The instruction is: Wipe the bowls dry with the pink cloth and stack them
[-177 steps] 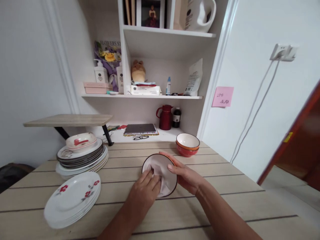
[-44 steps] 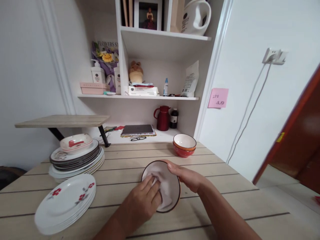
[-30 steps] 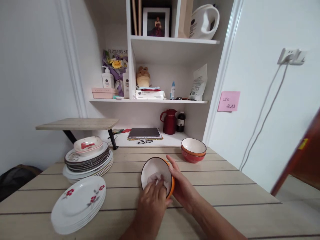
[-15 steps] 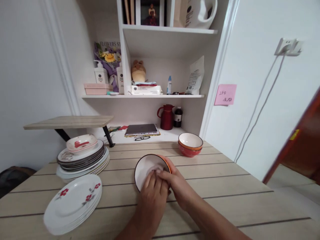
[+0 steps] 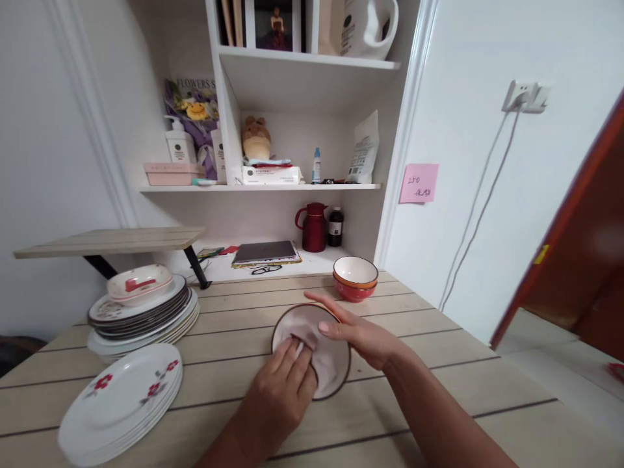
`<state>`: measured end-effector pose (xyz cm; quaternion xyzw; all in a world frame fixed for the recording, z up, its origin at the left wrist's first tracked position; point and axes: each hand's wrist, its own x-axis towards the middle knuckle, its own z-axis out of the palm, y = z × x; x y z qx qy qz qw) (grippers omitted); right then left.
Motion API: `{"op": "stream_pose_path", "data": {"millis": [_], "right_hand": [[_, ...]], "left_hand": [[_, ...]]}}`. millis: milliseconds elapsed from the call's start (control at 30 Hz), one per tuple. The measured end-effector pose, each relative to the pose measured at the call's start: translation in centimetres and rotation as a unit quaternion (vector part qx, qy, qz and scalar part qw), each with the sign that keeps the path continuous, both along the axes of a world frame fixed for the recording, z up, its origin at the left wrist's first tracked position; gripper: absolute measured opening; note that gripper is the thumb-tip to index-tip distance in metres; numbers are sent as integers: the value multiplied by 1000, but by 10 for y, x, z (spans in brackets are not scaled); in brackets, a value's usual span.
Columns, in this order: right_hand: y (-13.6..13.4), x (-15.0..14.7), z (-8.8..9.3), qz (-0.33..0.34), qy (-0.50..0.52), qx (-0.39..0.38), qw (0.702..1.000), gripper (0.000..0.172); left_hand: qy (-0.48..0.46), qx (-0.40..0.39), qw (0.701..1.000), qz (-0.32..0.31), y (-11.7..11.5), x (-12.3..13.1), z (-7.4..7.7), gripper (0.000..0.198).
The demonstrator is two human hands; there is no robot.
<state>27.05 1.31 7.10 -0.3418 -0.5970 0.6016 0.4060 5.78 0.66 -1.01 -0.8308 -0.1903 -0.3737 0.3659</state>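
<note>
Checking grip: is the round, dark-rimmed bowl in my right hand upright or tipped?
Tipped: the bowl opens toward you; the orange and red bowls sit level.

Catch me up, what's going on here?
A person has a bowl tilted over the table. The right hand holds it by the rim, thumb inside, while the left hand presses a pale cloth against its inside. Beyond the right hand stand two stacked bowls; over to the left are piles of plates, one topped with a dish.
</note>
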Motion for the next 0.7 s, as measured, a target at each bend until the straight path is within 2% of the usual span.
{"op": "stream_pose_path", "data": {"millis": [67, 133, 200, 267, 367, 433, 567, 700], "right_hand": [[0, -19, -12, 32, 107, -38, 993, 88], [-1, -43, -23, 34, 198, -59, 978, 95], [-4, -66, -31, 21, 235, -65, 970, 97], [-7, -81, -36, -3, 256, -50, 965, 91], [-8, -84, -33, -43, 270, -39, 961, 63], [-5, -73, -26, -60, 246, -34, 967, 51], [1, -40, -12, -59, 106, -25, 992, 47], [3, -14, -1, -20, -4, 4, 1000, 52]], "left_hand": [[-31, -4, 998, 60, 3, -8, 1, 19], [-61, -17, 991, 122, 7, -14, 2, 25], [-76, -19, 986, 148, 10, -18, 1, 30], [-83, -11, 986, 142, 10, -17, -1, 33], [-91, -13, 989, 116, 9, -10, -3, 34], [-76, -27, 993, 81, 8, -5, -4, 31], [-20, -38, 999, 23, 11, -2, -4, 24], [47, -59, 996, 41, 13, -5, -2, 11]]}}
